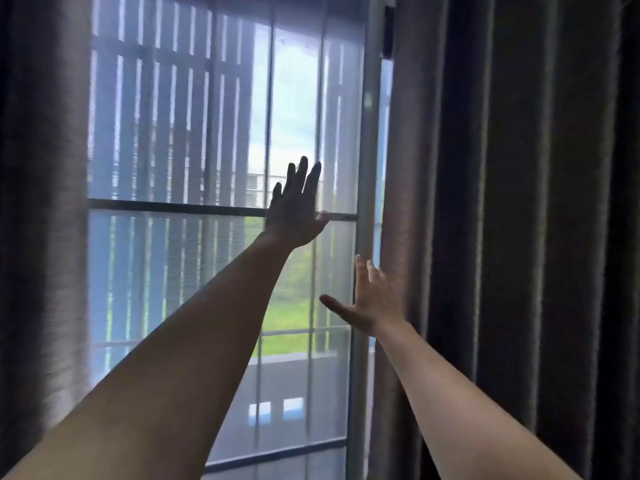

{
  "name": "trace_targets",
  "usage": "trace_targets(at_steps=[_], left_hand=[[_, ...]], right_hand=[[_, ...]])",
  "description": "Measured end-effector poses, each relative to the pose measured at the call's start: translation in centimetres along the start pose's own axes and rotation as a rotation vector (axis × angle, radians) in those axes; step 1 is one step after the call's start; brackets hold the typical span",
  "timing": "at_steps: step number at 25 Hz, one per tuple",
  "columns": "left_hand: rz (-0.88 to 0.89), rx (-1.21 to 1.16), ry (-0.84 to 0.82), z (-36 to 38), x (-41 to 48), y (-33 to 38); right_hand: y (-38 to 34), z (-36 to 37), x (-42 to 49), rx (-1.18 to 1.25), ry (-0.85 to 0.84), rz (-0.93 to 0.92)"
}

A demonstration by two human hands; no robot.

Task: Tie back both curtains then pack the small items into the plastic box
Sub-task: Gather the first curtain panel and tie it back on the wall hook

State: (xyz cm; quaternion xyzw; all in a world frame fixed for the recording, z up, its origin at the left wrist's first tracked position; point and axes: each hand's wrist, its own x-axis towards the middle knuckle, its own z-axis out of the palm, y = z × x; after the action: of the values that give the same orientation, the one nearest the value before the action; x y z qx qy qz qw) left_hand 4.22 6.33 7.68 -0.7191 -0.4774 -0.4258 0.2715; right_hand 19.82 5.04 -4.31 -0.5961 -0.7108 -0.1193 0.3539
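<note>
Little seems done: the left curtain (41, 202) and the right curtain (502, 202) both hang loose beside the window (173, 133), neither tied. The left hand (294, 206) and the right hand (375, 301) reach forward, each grip wide and holding nothing; the right one is at the right curtain's inner edge, but I cannot tell if it touches. No tie-back, small items or plastic box is in view, and the backlit left hand is only a dark shape.
</note>
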Motion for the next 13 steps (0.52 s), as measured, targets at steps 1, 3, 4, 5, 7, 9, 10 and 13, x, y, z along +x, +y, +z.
trace_targets(at_steps=[1, 3, 4, 5, 7, 9, 10, 13], left_hand=[[0.027, -0.027, -0.020, 1.3, 0.4, 1.6], [0.076, -0.086, -0.039, 3.7, 1.3, 4.4], [0.097, -0.121, -0.045, 4.9, 1.9, 5.7], [0.112, -0.157, -0.047, 6.0, 2.5, 6.7], [0.140, -0.225, -0.043, 8.0, 3.7, 8.5], [0.153, -0.281, -0.059, 10.1, 4.8, 10.1], [0.151, -0.319, -0.078, 11.0, 5.4, 10.8], [0.136, -0.449, -0.121, 13.5, 7.1, 12.4]], right_hand=[[2.0, -0.1, -0.5, 0.003, 0.012, 0.061], [5.3, 0.1, -1.2, -0.030, 0.087, 0.163], [6.9, 0.4, -1.5, -0.068, 0.134, 0.206], [8.1, 0.7, -1.7, -0.105, 0.175, 0.247], [10.4, 1.3, -1.7, -0.167, 0.246, 0.327], [12.1, 1.9, -1.2, -0.200, 0.280, 0.394], [12.7, 2.2, -0.7, -0.203, 0.287, 0.419], [13.4, 3.3, 1.2, -0.185, 0.326, 0.467]])
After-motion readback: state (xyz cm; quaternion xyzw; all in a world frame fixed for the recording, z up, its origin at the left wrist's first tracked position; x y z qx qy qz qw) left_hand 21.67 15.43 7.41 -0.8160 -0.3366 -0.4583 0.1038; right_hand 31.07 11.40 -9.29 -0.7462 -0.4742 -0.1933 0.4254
